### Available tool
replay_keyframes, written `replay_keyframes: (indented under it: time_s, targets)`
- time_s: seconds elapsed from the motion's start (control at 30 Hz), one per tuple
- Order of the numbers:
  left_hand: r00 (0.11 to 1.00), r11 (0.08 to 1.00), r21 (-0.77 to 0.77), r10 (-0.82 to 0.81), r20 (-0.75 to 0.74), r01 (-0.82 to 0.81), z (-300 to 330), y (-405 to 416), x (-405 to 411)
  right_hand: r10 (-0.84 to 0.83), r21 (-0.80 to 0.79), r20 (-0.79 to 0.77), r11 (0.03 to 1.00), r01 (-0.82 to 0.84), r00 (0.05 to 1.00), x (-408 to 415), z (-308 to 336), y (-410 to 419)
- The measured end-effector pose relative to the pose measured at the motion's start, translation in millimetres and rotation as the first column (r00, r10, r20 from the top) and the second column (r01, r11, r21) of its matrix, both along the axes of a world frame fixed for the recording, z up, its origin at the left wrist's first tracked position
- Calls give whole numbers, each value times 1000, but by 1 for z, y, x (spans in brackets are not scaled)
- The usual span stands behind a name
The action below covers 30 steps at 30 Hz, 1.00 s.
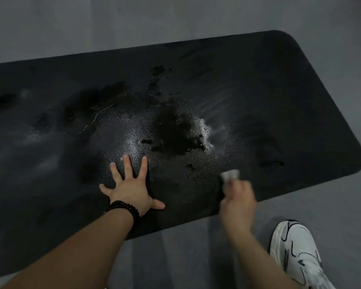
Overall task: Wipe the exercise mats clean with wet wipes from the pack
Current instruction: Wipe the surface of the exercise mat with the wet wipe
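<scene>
— Grey floor (71, 28) all round, and the black exercise mat (279, 90) takes up most of it, running from about nine o'clock across to three o'clock, rounded corners at the far end.

— Looks wet in the middle?

— Shiny patches and dark blotches around the centre, yes. I'd judge it a soft, grippy sheet, light enough to creep under a hard rub, so pinning it flat makes sense.

— Is that what the left hand (131, 188) is doing?

— It seems so. It lies palm-down near the mat's near edge, about six o'clock from the wet patch, fingers (127, 163) straight and spread, gripping nothing. Dark bead bracelet (123, 208) on that wrist.

— And the right hand (238, 203)?

— Blurred, at roughly four o'clock from the centre, over the near edge. Its fingers look curled round a bunched white wet wipe (230, 175) that pokes out ahead of them. A limp, damp thing; best held wadded so it doesn't fold under.

— Anything else?

— A white trainer (298, 253) on the floor at five o'clock. No pack in sight.
</scene>
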<state>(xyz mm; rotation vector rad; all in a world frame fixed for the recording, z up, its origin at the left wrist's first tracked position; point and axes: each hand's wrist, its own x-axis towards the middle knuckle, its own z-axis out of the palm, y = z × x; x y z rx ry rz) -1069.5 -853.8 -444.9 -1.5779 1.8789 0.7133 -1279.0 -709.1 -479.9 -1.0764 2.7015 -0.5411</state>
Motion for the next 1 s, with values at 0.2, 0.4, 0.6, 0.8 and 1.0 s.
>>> replay_keyframes:
  time_s: [0.2,0.4,0.6,0.8,1.0]
  targets:
    - [1000,1000,-7,7,-4,-7,-1,0,0,329,34,73,943,-332,942,93,-7,3]
    - [1000,1000,-12,1,0,-1,0,1,0,193,-44,3,980,-193,981,31,-1,-10]
    - [1000,1000,-14,3,0,-3,0,0,0,249,19,49,968,-250,967,76,-9,7]
    - [1000,1000,-19,-5,-13,4,-2,1,0,403,-86,133,915,-394,906,83,6,-1]
    - [1000,1000,13,9,-10,-9,-1,-1,1,-73,-70,107,994,81,992,34,-11,-29]
